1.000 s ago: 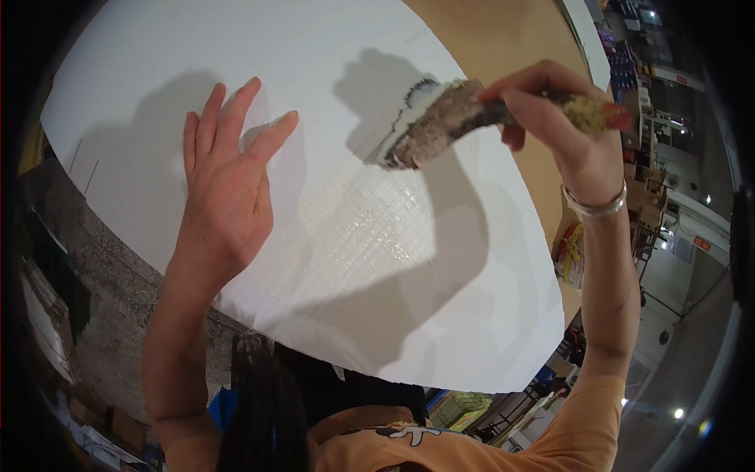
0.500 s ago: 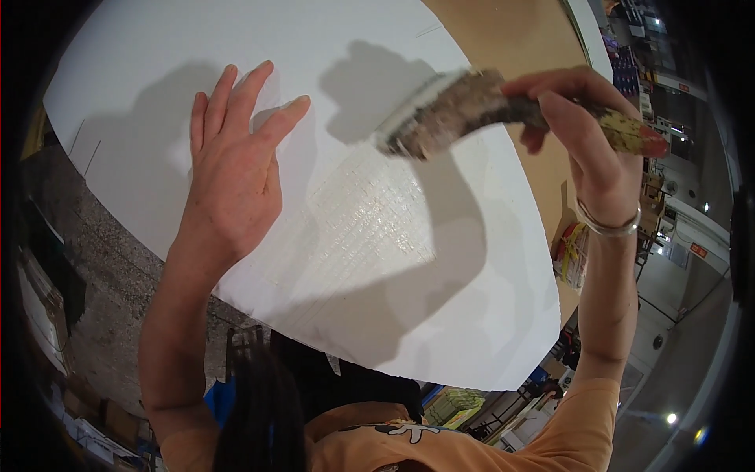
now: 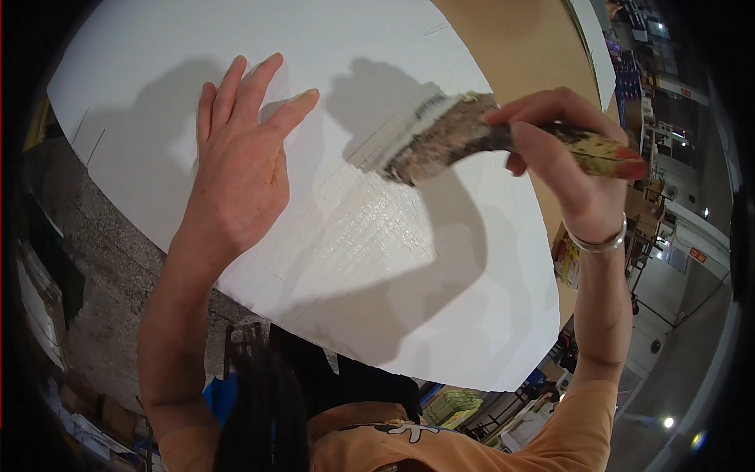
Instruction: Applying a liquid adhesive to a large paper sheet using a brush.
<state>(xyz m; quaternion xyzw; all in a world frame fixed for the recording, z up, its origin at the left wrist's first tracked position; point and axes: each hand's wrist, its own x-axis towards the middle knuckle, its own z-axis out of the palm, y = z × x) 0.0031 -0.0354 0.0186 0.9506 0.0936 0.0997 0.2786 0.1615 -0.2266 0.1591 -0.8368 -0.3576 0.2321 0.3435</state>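
Here, right hand holds paintbrush beside left hand on white board.

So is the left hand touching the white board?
Touching: the head view shows the left hand pressed flat, palm down, on the white board.

We see only a few small packages and signs, all toward the edges of the view. Below the white board, near the lower middle, sits a green carton with pale sides — beside it a small blue box. At the right, just under the wrist, a yellow and red packet leans by brown cardboard boxes. Further right we make out a small orange sign on a pale wall — too tiny to say more. We see no screens.
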